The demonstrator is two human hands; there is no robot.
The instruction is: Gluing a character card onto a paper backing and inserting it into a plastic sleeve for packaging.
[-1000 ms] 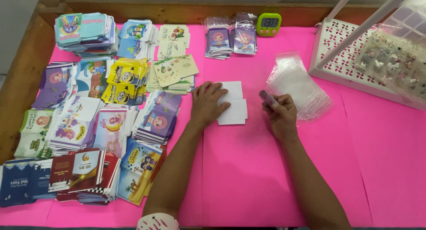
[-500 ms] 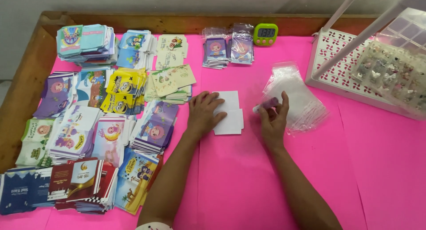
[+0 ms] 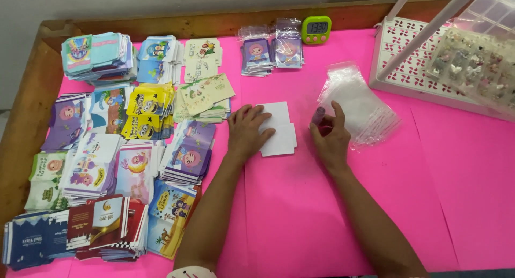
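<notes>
Head view: pink tabletop (image 3: 322, 213), wooden rim (image 3: 32, 95); left hand (image 3: 247, 133) flat on white cards (image 3: 279, 136), right hand (image 3: 330, 138) pinching small object (image 3: 318, 115)

I see two bare forearms running up from the bottom edge, with no sleeves on either one as far as they show. The left hand (image 3: 248, 132) carries no ring, watch or glove that I can make out, and the right hand (image 3: 331, 139) is just as bare. Well below the left hand, down by that arm's elbow, a rounded bit of white cloth with a reddish print (image 3: 189, 272) peeks in; I cannot tell what garment it belongs to.
</notes>
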